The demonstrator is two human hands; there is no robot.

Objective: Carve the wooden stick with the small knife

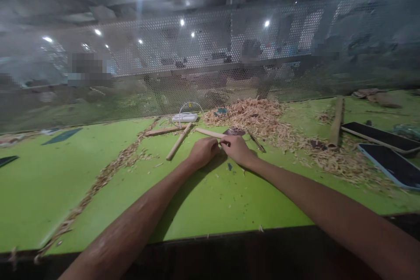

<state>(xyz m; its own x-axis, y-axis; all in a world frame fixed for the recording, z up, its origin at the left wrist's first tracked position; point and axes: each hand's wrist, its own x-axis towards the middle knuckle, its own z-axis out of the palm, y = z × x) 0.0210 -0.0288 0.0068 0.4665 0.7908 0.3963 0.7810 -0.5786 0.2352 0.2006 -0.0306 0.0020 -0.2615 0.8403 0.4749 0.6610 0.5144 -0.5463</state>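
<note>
Your left hand (203, 152) and right hand (236, 148) meet knuckle to knuckle, both pinched closed on the near end of a pale stick (210, 133) that runs away from your fingers to the left, resting on the green table (210, 201). The blur makes it hard to tell how firmly. A loose pinch could let the stick roll or skid on the shavings (262, 118) heaped just beyond your right hand. Another stick (179, 141) lies left of your grip. Wire mesh (229, 52) closes the bench's far edge under ceiling lights.
</note>
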